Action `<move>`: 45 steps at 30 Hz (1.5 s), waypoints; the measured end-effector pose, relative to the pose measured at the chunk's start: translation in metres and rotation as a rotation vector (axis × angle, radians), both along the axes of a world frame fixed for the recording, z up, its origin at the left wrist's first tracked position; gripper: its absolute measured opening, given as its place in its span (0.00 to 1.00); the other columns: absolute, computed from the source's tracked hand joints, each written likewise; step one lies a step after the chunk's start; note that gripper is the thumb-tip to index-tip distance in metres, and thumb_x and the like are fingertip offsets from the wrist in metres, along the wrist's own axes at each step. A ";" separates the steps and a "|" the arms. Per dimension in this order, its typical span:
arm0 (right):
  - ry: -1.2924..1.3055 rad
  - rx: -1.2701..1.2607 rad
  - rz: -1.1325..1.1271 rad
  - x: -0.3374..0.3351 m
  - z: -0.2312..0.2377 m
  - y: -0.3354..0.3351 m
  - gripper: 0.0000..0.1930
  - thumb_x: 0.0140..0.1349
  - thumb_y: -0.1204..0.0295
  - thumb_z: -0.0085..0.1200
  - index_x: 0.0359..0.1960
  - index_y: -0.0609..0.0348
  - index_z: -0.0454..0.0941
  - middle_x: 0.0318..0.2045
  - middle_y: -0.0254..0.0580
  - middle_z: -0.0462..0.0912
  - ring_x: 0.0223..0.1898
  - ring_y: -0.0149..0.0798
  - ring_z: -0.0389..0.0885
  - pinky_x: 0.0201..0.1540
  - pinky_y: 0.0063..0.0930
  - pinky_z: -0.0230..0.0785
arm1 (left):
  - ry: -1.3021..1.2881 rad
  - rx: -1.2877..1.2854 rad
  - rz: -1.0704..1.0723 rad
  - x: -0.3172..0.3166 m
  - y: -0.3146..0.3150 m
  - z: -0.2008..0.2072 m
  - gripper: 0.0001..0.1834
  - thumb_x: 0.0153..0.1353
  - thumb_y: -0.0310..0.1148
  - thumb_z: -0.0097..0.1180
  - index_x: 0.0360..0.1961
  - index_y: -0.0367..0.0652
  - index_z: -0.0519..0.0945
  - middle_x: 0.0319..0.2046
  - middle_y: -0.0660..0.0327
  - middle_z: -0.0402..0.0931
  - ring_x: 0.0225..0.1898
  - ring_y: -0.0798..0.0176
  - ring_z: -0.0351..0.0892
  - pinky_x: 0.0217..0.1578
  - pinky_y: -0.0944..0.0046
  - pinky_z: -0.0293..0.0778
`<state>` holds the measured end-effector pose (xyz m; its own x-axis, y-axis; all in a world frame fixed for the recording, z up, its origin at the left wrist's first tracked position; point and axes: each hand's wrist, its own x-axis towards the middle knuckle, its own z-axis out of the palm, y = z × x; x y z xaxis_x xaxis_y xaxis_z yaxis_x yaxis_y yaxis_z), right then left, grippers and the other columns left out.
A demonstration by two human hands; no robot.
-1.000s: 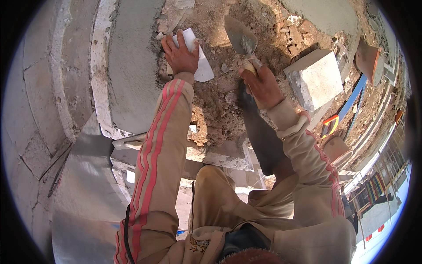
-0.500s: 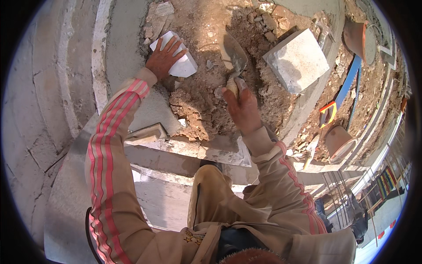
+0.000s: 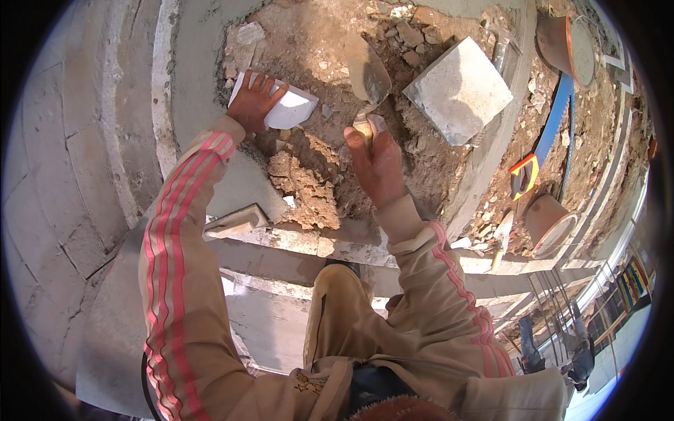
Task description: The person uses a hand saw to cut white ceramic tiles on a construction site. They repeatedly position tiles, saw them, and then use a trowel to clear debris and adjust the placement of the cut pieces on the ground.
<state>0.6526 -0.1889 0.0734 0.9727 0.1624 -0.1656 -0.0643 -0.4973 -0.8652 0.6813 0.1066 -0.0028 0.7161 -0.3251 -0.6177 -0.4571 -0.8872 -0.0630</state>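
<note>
My left hand (image 3: 254,107) grips a white block (image 3: 293,108) at its left end, fingers bent over the far edge. The block sits tilted on the rubble at the border of a grey mortar strip. My right hand (image 3: 380,161) is closed round the wooden handle of a trowel (image 3: 370,77). The trowel's blade points away from me and rests over the loose soil, partly in shade. To the right of it lies a large pale stone block (image 3: 460,91), touched by neither hand.
A blue handsaw (image 3: 551,123) lies at the right between two terracotta pots, one far (image 3: 554,43) and one near (image 3: 544,221). A small trowel (image 3: 503,235) is by the near pot. A wooden float (image 3: 239,219) rests near left. Rods and a person (image 3: 583,344) appear lower right.
The white block has tipped, and my left hand has shifted from lying across its top to gripping its left end. My right hand still holds the trowel, slightly nearer to me.
</note>
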 end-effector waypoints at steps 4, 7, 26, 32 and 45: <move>0.139 0.104 -0.143 0.017 0.005 0.000 0.18 0.68 0.59 0.58 0.44 0.66 0.73 0.25 0.45 0.76 0.26 0.41 0.75 0.28 0.36 0.68 | -0.168 -0.092 0.383 0.003 -0.008 0.039 0.59 0.35 0.50 0.78 0.69 0.43 0.61 0.61 0.45 0.69 0.64 0.42 0.69 0.65 0.41 0.63; 0.302 0.157 -0.173 0.026 0.010 0.003 0.21 0.69 0.59 0.55 0.49 0.67 0.74 0.28 0.56 0.79 0.28 0.55 0.77 0.34 0.44 0.70 | -0.292 -0.198 0.813 0.008 -0.011 0.041 0.56 0.38 0.57 0.74 0.64 0.35 0.64 0.54 0.40 0.74 0.53 0.39 0.79 0.52 0.49 0.78; 0.429 0.071 -0.083 0.040 -0.001 0.018 0.19 0.64 0.63 0.54 0.46 0.69 0.74 0.26 0.53 0.77 0.26 0.47 0.77 0.33 0.38 0.70 | -0.194 0.000 1.516 -0.018 -0.018 -0.049 0.62 0.34 0.74 0.69 0.59 0.33 0.65 0.56 0.43 0.72 0.56 0.43 0.78 0.54 0.47 0.77; 0.408 0.038 -0.048 0.051 0.003 0.023 0.19 0.65 0.60 0.54 0.41 0.70 0.75 0.24 0.55 0.78 0.26 0.53 0.77 0.34 0.42 0.70 | -0.075 -0.057 1.554 -0.012 -0.007 -0.041 0.64 0.35 0.75 0.68 0.60 0.33 0.63 0.57 0.42 0.72 0.56 0.43 0.79 0.53 0.47 0.78; 0.297 0.013 -0.017 0.049 -0.011 0.030 0.31 0.64 0.48 0.59 0.41 0.75 0.76 0.30 0.66 0.81 0.37 0.67 0.83 0.39 0.51 0.73 | -0.115 -0.056 1.890 -0.028 -0.016 -0.051 0.69 0.33 0.74 0.70 0.64 0.29 0.60 0.61 0.43 0.70 0.60 0.45 0.75 0.58 0.50 0.75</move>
<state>0.7015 -0.1594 0.0629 0.8844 0.1504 -0.4418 -0.3241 -0.4833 -0.8133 0.6534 0.0906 -0.0536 0.1393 0.8128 -0.5657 0.9880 -0.1522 0.0245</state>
